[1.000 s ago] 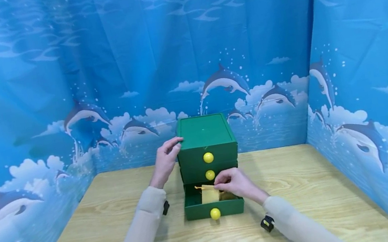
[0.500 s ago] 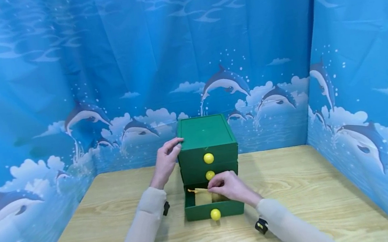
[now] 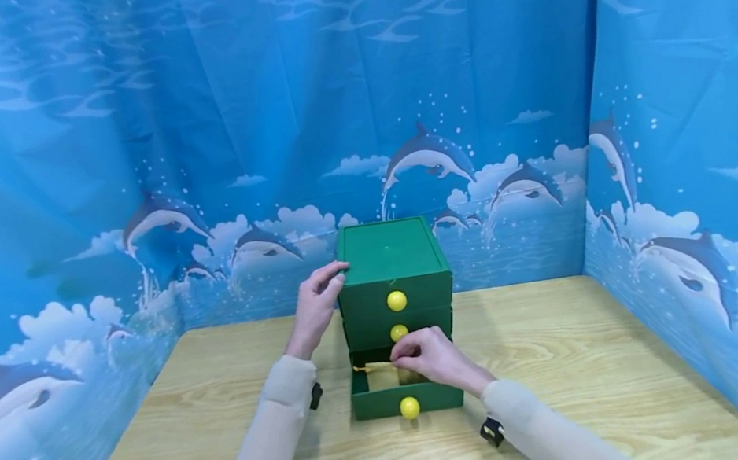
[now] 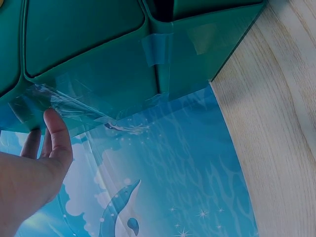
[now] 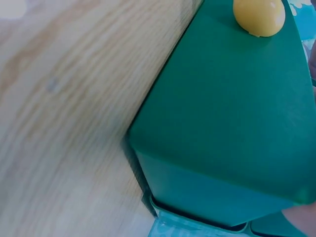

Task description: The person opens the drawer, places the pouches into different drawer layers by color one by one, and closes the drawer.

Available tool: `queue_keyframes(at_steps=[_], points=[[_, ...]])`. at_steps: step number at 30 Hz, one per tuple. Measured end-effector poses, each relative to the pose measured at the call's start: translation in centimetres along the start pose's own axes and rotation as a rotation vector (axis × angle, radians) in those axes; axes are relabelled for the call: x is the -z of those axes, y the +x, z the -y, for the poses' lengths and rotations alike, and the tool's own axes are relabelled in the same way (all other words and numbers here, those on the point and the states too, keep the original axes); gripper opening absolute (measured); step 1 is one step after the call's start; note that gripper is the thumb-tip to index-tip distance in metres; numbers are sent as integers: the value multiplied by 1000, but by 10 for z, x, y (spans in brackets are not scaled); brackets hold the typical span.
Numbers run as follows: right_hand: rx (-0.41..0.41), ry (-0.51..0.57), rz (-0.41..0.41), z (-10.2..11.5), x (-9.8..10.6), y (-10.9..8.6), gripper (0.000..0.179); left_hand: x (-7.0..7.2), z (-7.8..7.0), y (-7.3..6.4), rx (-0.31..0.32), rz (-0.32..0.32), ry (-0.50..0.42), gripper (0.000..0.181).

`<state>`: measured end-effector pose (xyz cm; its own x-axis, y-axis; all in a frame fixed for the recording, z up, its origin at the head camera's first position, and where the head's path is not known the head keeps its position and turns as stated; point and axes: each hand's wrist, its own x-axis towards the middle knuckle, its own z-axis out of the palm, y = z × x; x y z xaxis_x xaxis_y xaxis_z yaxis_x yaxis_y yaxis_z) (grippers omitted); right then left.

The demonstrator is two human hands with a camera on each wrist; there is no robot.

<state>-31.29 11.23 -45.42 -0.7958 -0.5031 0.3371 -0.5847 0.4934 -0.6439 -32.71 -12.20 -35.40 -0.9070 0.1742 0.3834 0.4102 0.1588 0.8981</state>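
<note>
A green desktop drawer cabinet (image 3: 390,251) stands on the table, its bottom drawer (image 3: 377,404) pulled out. Inside that drawer sits a small yellow drawstring pouch (image 3: 381,377), left of its middle. My right hand (image 3: 435,360) reaches over the drawer and pinches the pouch's upper right end between thumb and index finger. My left hand (image 3: 313,307) rests its fingertips on the cabinet's top left edge. In the left wrist view those fingers (image 4: 58,133) touch the cabinet's taped side. The right wrist view shows the drawer's outside (image 5: 217,108) and just a sliver of the hand.
Round yellow knobs sit on the drawers, one on the bottom drawer (image 3: 410,407). Both upper drawers (image 3: 365,301) are closed. Wood-grain table (image 3: 553,361) surrounds the cabinet. A blue dolphin-print curtain (image 3: 252,120) hangs behind and at both sides.
My right hand has moved left and slightly down, carrying the pouch from the drawer's middle toward its left side. The left hand has stayed on the cabinet's edge.
</note>
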Motion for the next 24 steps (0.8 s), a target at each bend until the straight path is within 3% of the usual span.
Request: queue_keyframes(at_steps=[24], points=[[24, 105, -1, 2, 3, -7, 16, 0, 0, 0, -4, 2, 13, 39]])
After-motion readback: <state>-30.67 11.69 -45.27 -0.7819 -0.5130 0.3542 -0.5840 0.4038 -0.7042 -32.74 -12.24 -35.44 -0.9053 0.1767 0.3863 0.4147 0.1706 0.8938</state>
